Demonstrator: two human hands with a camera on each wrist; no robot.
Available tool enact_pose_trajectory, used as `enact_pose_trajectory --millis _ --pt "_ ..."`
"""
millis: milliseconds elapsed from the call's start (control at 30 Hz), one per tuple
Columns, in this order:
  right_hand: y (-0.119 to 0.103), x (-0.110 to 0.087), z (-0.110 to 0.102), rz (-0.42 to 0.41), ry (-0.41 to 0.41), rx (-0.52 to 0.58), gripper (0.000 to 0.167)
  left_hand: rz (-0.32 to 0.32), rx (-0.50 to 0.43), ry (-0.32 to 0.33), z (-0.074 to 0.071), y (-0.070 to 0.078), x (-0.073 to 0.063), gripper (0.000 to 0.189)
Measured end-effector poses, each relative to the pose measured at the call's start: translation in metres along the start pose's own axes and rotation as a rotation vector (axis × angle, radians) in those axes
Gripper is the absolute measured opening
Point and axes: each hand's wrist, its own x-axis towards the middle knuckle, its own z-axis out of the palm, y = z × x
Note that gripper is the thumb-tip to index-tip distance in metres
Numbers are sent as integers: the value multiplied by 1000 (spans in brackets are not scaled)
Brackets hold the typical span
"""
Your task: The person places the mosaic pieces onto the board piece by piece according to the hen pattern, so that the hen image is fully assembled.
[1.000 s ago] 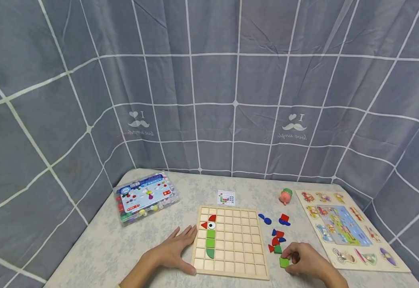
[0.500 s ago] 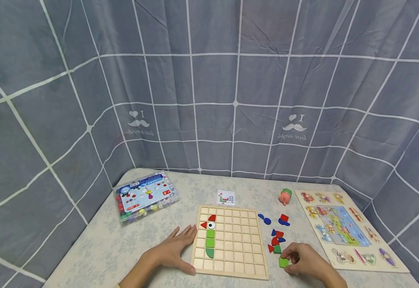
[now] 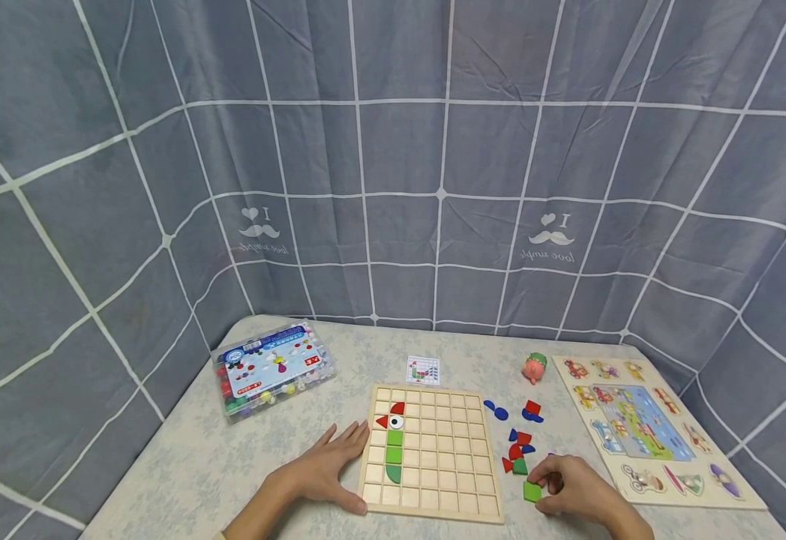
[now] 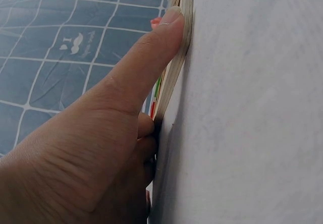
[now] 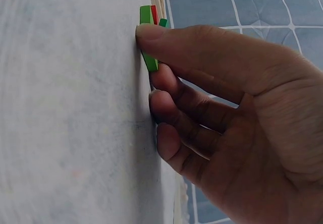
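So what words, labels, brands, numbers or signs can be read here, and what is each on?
"I", with a heart and moustache: mirrored, in two prints on the gridded curtain.
"love simple": mirrored, under the moustache, clearest on the curtain's right-hand print.
Clear plastic box's label: lettering too small to read.
Pattern card: too small to tell whether it bears text.

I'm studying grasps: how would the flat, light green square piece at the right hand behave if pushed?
The flat, light green square piece is probably stiff: its edges look straight. With flat faces and corners, it should likely slide rather than roll. Small beside the right hand, it's presumably lightweight.
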Motion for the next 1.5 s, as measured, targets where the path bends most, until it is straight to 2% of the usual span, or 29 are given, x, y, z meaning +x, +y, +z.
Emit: enact_pose_trajectory --millis 233,667,900,1200,1400,1500 --pt "1 0 -1 -25 1 3 26 2 -10 1 -1 0 0 117" --pt "-2 0 0 -9 10 -11 26 1 -12 -4 -3 3 0 117" --pt "-6 1 0 -60 6 -16 24 -3 -7 -3 -2 2 1 117" --pt "-26 6 2 -129 -4 -13 23 -7 -3 -3 0 2 0 116" --pt "-47 18 9 -225 3 -25 23 -7 -7 -2 -1 2 -1 116" --pt "-60 24 13 -240 -4 -18 24 -7 -9 -5 -1 1 0 116"
